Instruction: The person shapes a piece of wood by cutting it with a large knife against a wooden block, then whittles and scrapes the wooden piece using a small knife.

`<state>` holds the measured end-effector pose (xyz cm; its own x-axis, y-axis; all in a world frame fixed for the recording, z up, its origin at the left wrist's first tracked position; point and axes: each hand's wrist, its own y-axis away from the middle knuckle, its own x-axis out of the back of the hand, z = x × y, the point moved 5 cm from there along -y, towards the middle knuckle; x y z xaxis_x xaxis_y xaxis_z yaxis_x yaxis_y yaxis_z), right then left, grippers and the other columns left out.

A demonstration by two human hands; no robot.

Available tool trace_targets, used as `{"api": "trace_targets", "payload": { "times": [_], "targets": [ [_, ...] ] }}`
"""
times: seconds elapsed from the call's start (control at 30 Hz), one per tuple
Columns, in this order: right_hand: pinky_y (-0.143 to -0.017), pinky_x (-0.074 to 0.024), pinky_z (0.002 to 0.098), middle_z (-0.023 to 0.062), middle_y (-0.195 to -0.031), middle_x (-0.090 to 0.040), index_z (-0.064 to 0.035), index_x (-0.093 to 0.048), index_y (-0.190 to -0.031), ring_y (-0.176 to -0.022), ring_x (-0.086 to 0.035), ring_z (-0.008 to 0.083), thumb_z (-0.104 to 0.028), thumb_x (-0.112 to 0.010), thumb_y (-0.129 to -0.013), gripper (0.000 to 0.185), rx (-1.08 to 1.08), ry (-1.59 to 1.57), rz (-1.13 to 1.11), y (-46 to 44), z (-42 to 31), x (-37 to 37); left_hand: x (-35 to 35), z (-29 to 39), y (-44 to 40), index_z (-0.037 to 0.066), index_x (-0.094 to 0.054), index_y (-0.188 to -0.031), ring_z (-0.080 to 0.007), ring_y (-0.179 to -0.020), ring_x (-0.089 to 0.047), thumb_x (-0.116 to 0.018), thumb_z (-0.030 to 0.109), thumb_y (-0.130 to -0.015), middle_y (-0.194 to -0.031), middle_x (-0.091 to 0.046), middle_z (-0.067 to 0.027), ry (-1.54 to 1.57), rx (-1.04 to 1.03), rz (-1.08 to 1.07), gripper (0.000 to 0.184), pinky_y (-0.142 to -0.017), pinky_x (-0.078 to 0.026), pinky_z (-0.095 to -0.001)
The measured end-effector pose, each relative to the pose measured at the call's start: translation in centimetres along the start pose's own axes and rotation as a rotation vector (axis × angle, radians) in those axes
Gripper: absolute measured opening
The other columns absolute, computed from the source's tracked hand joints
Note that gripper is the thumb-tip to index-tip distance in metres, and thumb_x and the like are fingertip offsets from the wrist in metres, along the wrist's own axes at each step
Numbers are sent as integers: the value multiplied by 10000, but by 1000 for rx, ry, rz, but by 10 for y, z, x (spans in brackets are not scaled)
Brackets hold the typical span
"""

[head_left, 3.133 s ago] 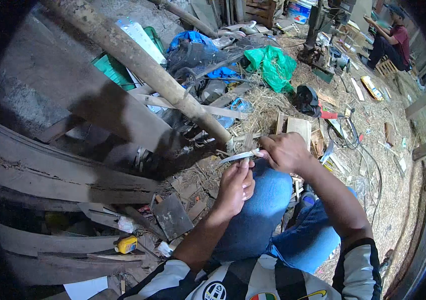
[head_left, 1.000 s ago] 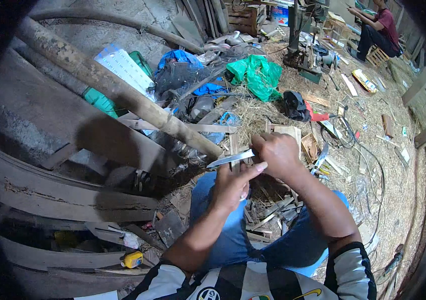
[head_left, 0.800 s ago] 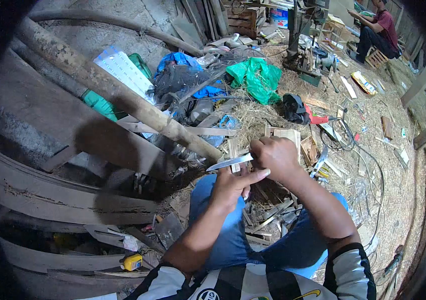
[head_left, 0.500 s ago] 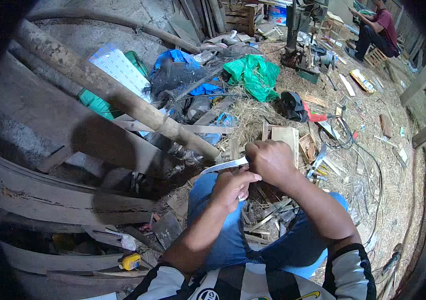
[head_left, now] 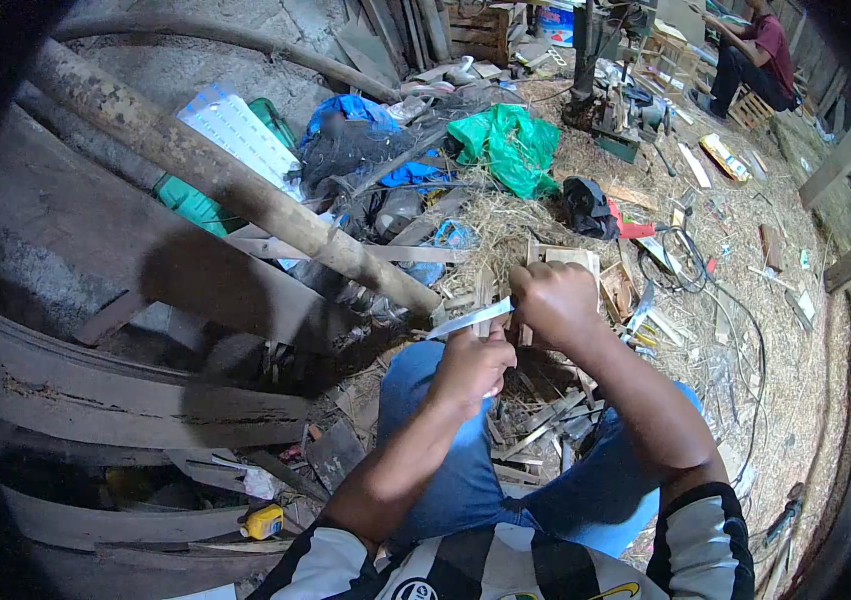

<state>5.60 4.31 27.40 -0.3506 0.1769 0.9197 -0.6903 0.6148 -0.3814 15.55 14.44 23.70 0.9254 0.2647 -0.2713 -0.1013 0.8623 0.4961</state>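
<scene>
My right hand [head_left: 558, 305] is closed in a fist around the handle of a knife [head_left: 471, 319]. The handle is hidden, and the bright blade points left, just above my left hand [head_left: 471, 370]. My left hand is closed too, its fingers curled around a small pale piece of wood [head_left: 483, 328] that shows only a little by the blade. Its thumb lies towards my right hand. Beyond my fists stands a light wooden box [head_left: 574, 262]. Offcuts of wood [head_left: 551, 430] lie on the ground between my knees.
A long pole [head_left: 196, 160] slants across the left, above wooden planks [head_left: 126, 400]. A green plastic bag [head_left: 511, 150] and a power tool with a red part [head_left: 631, 228] and cable lie ahead. A yellow bottle [head_left: 264, 522] is at lower left. Another person [head_left: 761, 60] sits at upper right.
My right hand has moved right and slightly forward, drawing the knife blade rightward with it. My left hand has shifted only a little.
</scene>
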Motion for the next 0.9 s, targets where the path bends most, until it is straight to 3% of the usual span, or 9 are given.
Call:
{"api": "trace_targets", "payload": {
  "times": [0.07,0.13,0.23,0.3,0.37,0.47,0.67,0.73,0.9],
  "targets": [
    [-557,-543,457,126,-726,-683,-107,-654,-783,-663,-696,315,-162,-581,-791,92,-225,-18,-60,0,29,-16,1,0,1,138,-384,-684,-73,-356,-336,-593,-64,-704,-530,-382,24,27,-18,-10,291,-312,-263,-261],
    [-599,-543,491,150,-760,-689,-108,-678,-831,-699,-695,336,-147,-564,-805,124,-532,109,-110,-3,117,-23,0,-9,13,138,-374,-673,-72,-355,-335,-594,-68,-703,-525,-383,25,10,-37,-6,303,-309,-260,-261],
    [-613,-543,478,156,-727,-675,-101,-688,-822,-691,-692,322,-150,-571,-808,128,-584,33,-120,-3,96,15,9,-1,13,124,-409,-672,-69,-356,-345,-596,-64,-703,-527,-391,34,47,-53,2,268,-315,-280,-264],
    [-599,-538,463,114,-699,-666,-120,-662,-784,-651,-674,329,-140,-619,-762,53,-295,-31,-105,5,35,17,13,-2,5,107,-464,-705,-73,-359,-365,-601,-55,-701,-526,-401,39,96,-20,28,212,-324,-303,-268],
    [-557,-543,440,106,-710,-683,-118,-642,-749,-622,-688,299,-170,-590,-789,84,-108,-79,-113,11,-5,11,8,-2,4,104,-472,-725,-74,-360,-367,-604,-51,-700,-531,-406,36,96,-28,27,206,-323,-305,-268],
    [-553,-552,432,112,-734,-694,-99,-659,-791,-646,-704,288,-218,-585,-808,141,-79,-129,-228,6,-20,17,1,-3,6,95,-476,-794,-77,-362,-367,-610,-42,-697,-556,-421,24,67,-34,66,215,-320,-313,-271],
    [-561,-545,431,97,-707,-674,-114,-623,-762,-637,-687,296,-233,-615,-761,120,-71,-91,-175,9,-17,1,-1,-8,4,128,-448,-772,-70,-363,-319,-586,-78,-705,-541,-372,44,22,17,56,257,-322,-266,-249],
    [-571,-556,433,112,-725,-688,-103,-643,-775,-658,-702,293,-214,-595,-788,121,-78,-88,-195,7,-11,-2,0,-7,2,97,-466,-869,-70,-362,-323,-586,-51,-698,-558,-363,45,20,9,17,256,-318,-295,-258],
    [-572,-566,435,122,-727,-700,-91,-662,-791,-672,-714,294,-192,-571,-815,137,-118,-44,-194,2,2,-7,2,-6,-2,132,-427,-762,-67,-360,-304,-586,-56,-715,-533,-361,49,42,69,-54,250,-317,-271,-260]
  ]
}}
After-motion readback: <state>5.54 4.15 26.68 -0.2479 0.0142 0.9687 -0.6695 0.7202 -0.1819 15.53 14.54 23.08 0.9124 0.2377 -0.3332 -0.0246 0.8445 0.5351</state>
